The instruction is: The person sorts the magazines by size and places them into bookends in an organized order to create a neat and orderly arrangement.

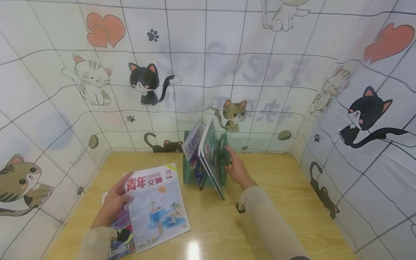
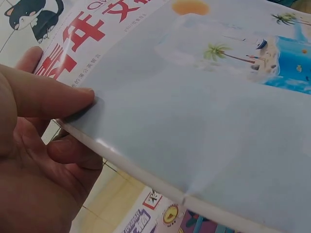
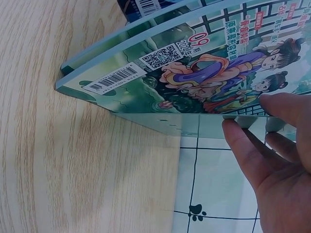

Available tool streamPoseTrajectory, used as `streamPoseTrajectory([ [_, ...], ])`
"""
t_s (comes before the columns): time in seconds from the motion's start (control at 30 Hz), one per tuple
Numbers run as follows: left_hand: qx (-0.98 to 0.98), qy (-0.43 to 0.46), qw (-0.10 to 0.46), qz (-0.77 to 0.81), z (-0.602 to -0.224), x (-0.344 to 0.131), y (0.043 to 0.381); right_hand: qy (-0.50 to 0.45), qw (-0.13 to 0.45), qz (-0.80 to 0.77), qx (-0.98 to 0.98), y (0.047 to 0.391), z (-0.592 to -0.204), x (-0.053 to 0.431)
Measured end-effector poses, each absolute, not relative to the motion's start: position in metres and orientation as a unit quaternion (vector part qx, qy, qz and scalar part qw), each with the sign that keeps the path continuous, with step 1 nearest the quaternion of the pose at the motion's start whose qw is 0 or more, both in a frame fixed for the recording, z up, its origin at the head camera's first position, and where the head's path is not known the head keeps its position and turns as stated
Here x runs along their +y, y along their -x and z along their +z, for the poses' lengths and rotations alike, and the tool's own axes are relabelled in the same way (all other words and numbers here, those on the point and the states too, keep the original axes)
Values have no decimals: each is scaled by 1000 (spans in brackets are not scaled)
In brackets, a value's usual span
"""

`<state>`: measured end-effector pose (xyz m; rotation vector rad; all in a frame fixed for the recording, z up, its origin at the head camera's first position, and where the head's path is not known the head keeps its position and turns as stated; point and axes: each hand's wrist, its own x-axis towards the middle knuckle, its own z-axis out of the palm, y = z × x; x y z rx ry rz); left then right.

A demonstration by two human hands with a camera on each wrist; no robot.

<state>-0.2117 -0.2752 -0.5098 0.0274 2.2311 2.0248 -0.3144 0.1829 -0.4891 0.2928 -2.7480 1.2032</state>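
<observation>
My left hand (image 1: 113, 200) pinches the left edge of a magazine (image 1: 159, 209) with a pale blue beach cover and red title. In the left wrist view the thumb (image 2: 53, 97) lies on its cover, with fingers beneath. A second, purple-toned magazine (image 1: 121, 247) lies partly under it. Farther back stands a green bookend (image 1: 188, 173) holding a leaning blue-purple magazine (image 1: 196, 162) and green magazines (image 1: 212, 159) with illustrated figures. My right hand (image 1: 238, 169) grips the bookend's right side panel (image 3: 194, 125), thumb inside by the green cover and fingers outside.
The light wooden table (image 1: 260, 224) is enclosed at the back and sides by white tiled-pattern sheeting (image 1: 195, 72) printed with cats, hearts and paw marks. The bookend stands near the table's back edge.
</observation>
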Motion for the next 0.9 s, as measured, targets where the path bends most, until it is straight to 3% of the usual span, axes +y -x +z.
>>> streamPoseTrajectory([
  [0.4, 768, -28, 32, 638, -497, -257, 213, -98, 63, 396, -911, 315, -490, 182],
  [0.9, 790, -60, 37, 609, -483, -237, 220, -99, 61, 405, -907, 314, -490, 183],
])
